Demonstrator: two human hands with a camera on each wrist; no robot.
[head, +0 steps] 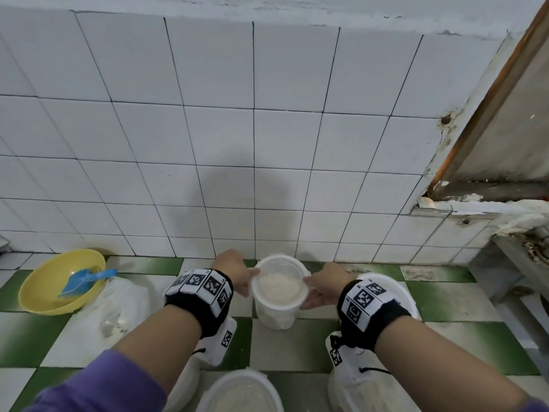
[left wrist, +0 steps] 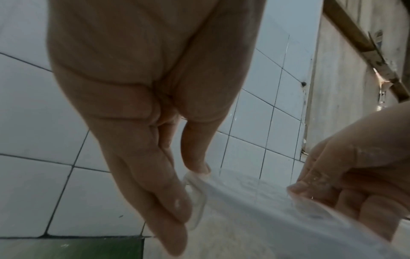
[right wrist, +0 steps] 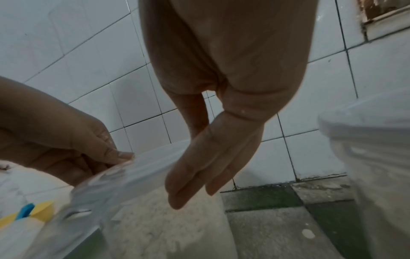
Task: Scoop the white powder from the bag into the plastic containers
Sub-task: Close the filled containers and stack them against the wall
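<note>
A clear lid (head: 280,270) is pinched at opposite edges by left hand (head: 234,270) and right hand (head: 325,288) over the powder-filled container (head: 277,304); no writing is legible.

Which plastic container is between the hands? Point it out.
The powder-filled container by the wall, held between both hands; the others, one at the bottom edge and one at right, stand untouched.

Round clear plastic container (head: 279,292): on the checkered floor (head: 312,346), between both hands' fingers (head: 248,281), powder inside.
Yellow plastic bowl (head: 44,292): far left of the fingers, blue plastic scoop (head: 86,279) inside.
Clear plastic bag (head: 118,304): just right of the bowl.
</note>
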